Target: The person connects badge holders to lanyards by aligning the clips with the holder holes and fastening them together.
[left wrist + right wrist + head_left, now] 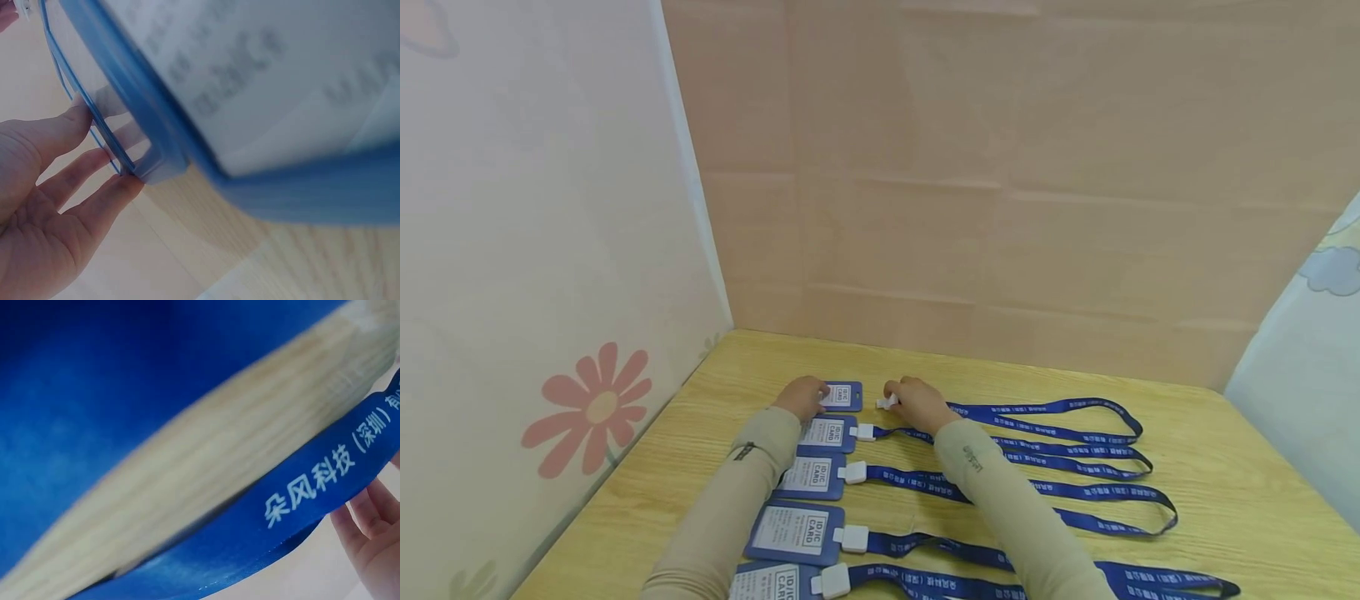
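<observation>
At the far end of a row, my left hand (802,397) pinches the left edge of a blue badge holder (846,397). The left wrist view shows its thumb and fingers on the holder's blue edge (109,134). Just to the right, my right hand (919,404) holds the white clip (888,402) of a blue lanyard (1045,409). A small gap separates this clip from the holder. In the right wrist view the printed strap (312,478) covers part of the right hand (375,531), and the clip is out of sight.
Several more badge holders (795,531) lie in a column nearer me, with white clips (854,538) at their right ends. Their blue lanyards (1112,492) stretch rightward across the wooden table (1210,467), partly under my right forearm. Cloth-like walls (1000,208) stand behind and at the sides.
</observation>
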A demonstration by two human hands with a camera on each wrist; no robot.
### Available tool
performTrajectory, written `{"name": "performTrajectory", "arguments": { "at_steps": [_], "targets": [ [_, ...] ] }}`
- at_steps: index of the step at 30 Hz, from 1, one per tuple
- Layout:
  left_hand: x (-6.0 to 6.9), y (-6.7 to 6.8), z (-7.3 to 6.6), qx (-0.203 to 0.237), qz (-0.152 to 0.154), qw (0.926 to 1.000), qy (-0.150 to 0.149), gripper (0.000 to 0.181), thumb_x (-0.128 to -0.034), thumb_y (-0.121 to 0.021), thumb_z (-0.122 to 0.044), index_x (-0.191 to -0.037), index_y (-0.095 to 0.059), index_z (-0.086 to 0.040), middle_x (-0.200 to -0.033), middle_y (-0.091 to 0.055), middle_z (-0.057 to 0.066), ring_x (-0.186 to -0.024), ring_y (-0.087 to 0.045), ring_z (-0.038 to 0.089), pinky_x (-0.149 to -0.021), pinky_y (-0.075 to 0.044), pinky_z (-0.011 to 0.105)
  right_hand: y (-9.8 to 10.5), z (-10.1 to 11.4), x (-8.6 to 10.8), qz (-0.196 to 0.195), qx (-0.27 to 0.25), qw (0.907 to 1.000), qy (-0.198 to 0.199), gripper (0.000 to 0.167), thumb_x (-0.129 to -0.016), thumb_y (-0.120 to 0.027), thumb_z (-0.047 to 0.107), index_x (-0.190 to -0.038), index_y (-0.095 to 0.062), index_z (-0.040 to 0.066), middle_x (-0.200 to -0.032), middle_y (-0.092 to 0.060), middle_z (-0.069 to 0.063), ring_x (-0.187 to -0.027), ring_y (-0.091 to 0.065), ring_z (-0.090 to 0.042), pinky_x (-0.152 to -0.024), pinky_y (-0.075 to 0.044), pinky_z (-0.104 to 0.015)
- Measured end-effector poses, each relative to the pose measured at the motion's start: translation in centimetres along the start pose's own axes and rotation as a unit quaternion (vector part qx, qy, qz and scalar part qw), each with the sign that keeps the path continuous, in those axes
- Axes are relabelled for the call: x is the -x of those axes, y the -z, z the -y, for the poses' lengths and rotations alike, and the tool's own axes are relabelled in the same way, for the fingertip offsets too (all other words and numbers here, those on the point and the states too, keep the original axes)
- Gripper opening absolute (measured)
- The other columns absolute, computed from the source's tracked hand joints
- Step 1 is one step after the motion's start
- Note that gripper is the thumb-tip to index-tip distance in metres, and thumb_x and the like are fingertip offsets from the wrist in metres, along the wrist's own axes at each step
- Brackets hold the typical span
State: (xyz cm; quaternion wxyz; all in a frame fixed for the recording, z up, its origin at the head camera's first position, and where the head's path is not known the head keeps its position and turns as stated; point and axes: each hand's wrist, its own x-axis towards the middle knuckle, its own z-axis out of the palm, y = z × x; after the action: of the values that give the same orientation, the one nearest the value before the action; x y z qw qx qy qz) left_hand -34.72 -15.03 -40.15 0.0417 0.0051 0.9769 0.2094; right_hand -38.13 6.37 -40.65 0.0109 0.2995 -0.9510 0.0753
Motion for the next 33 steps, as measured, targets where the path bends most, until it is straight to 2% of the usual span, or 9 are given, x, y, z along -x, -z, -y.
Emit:
{"name": "performTrajectory", "arguments": {
  "at_steps": [6,11,18,25,33],
  "targets": [
    [-0.3,0.0,0.3,-0.006,0.002,1.0,-0.005,0.035,-0.0834,-0.065,-0.004,-0.118,-0.062,-0.004,-0.128,-0.058,0.016,-0.125,-0.05,0.035,-0.107,-0.039,0.045,-0.1,0.5,-0.5,0.004,0.017,0.9998,-0.012,0.02,-0.085,-0.067,0.016,-0.105,-0.066,0.016,-0.1,-0.067,-0.005,-0.092,-0.063,-0.02,-0.082,-0.053,-0.035],
    [-0.3,0.0,0.3,-0.012,0.007,0.9999,-0.004,0.034,-0.0836,-0.065,-0.005,-0.117,-0.063,-0.004,-0.128,-0.058,0.017,-0.124,-0.05,0.035,-0.107,-0.039,0.045,-0.2,0.9,-0.6,0.013,0.019,0.9995,-0.02,0.024,-0.087,-0.064,0.012,-0.111,-0.067,0.014,-0.107,-0.069,-0.005,-0.1,-0.065,-0.022,-0.086,-0.054,-0.036],
    [-0.2,-0.1,0.2,0.01,0.005,0.9999,0.012,0.034,-0.0847,-0.064,-0.004,-0.119,-0.062,-0.005,-0.13,-0.056,0.016,-0.126,-0.048,0.035,-0.108,-0.038,0.046,-0.2,1.1,-0.8,0.032,0.037,0.9986,-0.021,0.03,-0.089,-0.061,0.012,-0.118,-0.065,0.017,-0.113,-0.067,-0.005,-0.102,-0.064,-0.021,-0.087,-0.054,-0.033],
    [-0.2,-0.2,0.1,0.01,0.002,0.9999,0.007,0.034,-0.0841,-0.064,-0.004,-0.118,-0.063,-0.005,-0.13,-0.056,0.017,-0.125,-0.049,0.035,-0.107,-0.038,0.046,-0.1,1.2,-0.9,0.04,0.043,0.9982,-0.013,0.031,-0.089,-0.062,0.012,-0.119,-0.065,0.017,-0.109,-0.067,-0.005,-0.1,-0.064,-0.021,-0.087,-0.054,-0.033],
    [-0.5,-0.5,0.1,0.017,0.003,0.9998,0.007,0.034,-0.0848,-0.064,-0.005,-0.118,-0.063,-0.006,-0.131,-0.056,0.016,-0.126,-0.048,0.035,-0.108,-0.038,0.046,-0.7,1.0,-1.5,0.052,0.038,0.9978,-0.019,0.033,-0.091,-0.059,0.012,-0.123,-0.062,0.019,-0.114,-0.066,-0.004,-0.105,-0.063,-0.021,-0.092,-0.052,-0.034]
  ]
}}
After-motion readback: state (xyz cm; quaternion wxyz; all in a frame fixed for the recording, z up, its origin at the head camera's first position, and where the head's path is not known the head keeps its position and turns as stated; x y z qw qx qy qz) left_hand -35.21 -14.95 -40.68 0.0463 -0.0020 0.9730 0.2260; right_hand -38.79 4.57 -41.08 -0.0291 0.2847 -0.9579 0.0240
